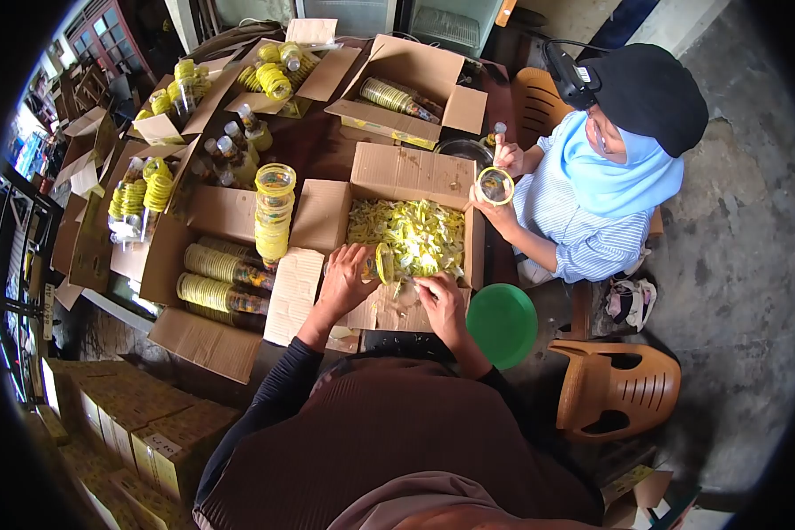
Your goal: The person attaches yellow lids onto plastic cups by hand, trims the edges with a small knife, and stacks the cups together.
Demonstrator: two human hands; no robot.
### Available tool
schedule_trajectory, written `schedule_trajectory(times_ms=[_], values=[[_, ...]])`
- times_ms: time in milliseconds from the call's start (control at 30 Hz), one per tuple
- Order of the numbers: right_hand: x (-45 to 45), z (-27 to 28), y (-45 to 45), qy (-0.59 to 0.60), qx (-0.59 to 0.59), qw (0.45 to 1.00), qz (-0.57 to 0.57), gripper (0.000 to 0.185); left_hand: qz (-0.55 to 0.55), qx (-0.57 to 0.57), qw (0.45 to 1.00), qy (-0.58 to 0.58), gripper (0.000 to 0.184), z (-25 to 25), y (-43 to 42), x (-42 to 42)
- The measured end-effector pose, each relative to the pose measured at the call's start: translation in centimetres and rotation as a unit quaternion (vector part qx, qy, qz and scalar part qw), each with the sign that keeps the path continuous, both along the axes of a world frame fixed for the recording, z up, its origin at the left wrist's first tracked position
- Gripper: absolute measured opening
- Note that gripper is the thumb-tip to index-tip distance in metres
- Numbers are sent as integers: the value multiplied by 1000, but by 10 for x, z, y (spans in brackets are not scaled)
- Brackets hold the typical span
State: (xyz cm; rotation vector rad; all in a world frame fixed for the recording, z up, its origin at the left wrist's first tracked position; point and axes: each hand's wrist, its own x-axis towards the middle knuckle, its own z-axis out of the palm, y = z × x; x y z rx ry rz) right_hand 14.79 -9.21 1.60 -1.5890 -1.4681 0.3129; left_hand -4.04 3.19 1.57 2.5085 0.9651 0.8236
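My left hand is wrapped round a clear plastic cup with a yellow rim, tilted on its side at the near left edge of an open cardboard box. That box holds a heap of yellow and white strips. My right hand has its fingers bent together at the box's near flap; what they hold, if anything, is too small to name. Left of the box stands a tall stack of yellow-rimmed cups.
A co-worker at the right holds a yellow-rimmed cup. Boxes of stacked cups lie left and behind. A green round lid or basin and an orange chair are at the right.
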Motion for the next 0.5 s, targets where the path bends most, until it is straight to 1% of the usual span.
schedule_trajectory(times_ms=[33, 100, 167, 367, 433, 500], values=[[-3, 4, -1, -24, -12, 1000, -1, 14, -4, 2, 1000, -2, 58, -2, 3, 2], [-7, 7, 0, -31, -10, 999, 5, 14, -14, 17, 1000, -4, 58, -5, 6, 5], [-8, 6, -1, -111, 3, 994, 22, 15, -28, 15, 999, 1, 58, -5, 8, 6], [-10, 11, 1, -169, 11, 985, 27, 18, -43, 5, 999, 12, 56, 2, 9, 7], [-11, 10, 1, -225, 25, 974, 33, 19, -44, -6, 999, 21, 56, 4, 8, 7], [-10, 8, 2, -237, 23, 971, 32, 19, -56, -19, 998, 30, 55, 5, 11, 7]])
